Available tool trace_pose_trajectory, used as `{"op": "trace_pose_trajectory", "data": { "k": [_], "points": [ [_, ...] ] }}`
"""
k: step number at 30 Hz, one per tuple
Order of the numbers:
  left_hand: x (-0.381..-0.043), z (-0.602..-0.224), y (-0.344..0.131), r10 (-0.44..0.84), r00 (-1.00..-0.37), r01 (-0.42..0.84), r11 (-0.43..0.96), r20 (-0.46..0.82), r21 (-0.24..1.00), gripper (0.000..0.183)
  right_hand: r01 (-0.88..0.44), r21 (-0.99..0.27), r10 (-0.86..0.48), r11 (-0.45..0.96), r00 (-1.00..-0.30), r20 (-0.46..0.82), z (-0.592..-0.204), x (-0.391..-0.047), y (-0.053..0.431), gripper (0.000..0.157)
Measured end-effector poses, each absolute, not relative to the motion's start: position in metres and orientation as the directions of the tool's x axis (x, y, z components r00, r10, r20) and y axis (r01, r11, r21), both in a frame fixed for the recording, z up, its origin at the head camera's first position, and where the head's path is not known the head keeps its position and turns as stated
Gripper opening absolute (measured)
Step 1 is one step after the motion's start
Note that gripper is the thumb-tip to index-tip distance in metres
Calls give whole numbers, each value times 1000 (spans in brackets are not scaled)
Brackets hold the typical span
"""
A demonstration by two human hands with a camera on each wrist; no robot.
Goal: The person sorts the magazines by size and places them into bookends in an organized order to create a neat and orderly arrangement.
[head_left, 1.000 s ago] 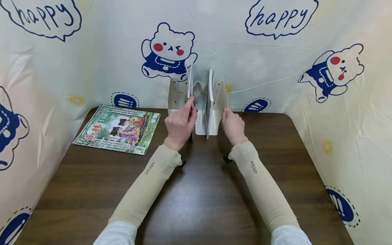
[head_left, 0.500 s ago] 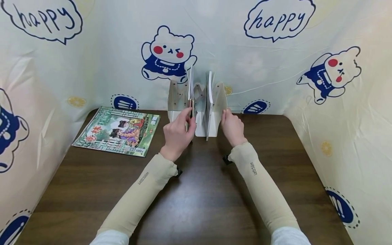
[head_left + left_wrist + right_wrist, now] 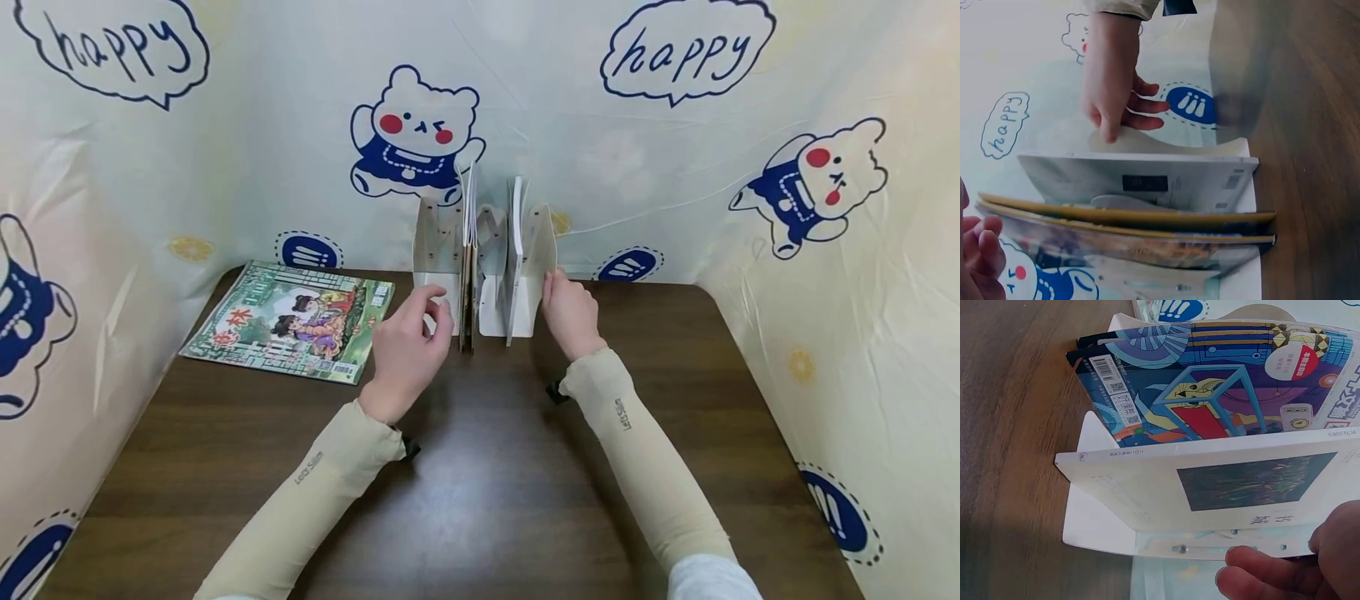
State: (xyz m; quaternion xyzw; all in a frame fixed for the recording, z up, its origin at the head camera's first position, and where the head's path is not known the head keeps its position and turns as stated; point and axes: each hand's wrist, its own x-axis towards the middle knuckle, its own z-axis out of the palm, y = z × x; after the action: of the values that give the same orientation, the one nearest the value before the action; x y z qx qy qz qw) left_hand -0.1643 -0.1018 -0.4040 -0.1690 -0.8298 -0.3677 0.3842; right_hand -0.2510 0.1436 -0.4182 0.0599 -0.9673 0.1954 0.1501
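A white folding book rack [image 3: 542, 250] stands against the back wall. My right hand [image 3: 572, 315] grips its right end panel, thumb on one side and fingers on the other in the left wrist view. One white book [image 3: 1147, 494] stands upright in the right part of the rack. Left of it stand thin magazines [image 3: 468, 292], the nearest with a colourful cover [image 3: 1210, 387] in the right wrist view. My left hand [image 3: 408, 350] hovers in front of the rack's left section, fingers loosely bent, holding nothing and apart from the magazines.
A green illustrated magazine [image 3: 300, 321] lies flat on the dark wooden table [image 3: 480, 475], left of the rack. Printed cloth [image 3: 300, 125] hangs behind and along both sides of the table.
My left hand has let go of the magazines in the rack and drawn back to the left and toward me. The right hand keeps its grip on the end panel.
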Motion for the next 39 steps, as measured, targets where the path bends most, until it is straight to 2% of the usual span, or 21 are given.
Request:
{"op": "trace_pose_trajectory", "data": {
  "k": [14,25,33,39],
  "points": [
    [-153,-420,-150,-52,-764,402,742,644,537,17,-154,-382,-35,911,-953,301,-420,-250,144,37],
    [-154,-441,-202,-128,-759,255,844,638,472,23,-163,-379,-41,911,-949,312,-421,-252,145,35],
    [-150,-448,-248,-220,-835,69,867,504,494,26,-168,-383,-42,908,-948,315,-421,-251,144,36],
    [-150,-457,-278,-290,-835,-13,861,468,509,30,-171,-376,-43,911,-944,327,-421,-251,145,36]
  ]
}}
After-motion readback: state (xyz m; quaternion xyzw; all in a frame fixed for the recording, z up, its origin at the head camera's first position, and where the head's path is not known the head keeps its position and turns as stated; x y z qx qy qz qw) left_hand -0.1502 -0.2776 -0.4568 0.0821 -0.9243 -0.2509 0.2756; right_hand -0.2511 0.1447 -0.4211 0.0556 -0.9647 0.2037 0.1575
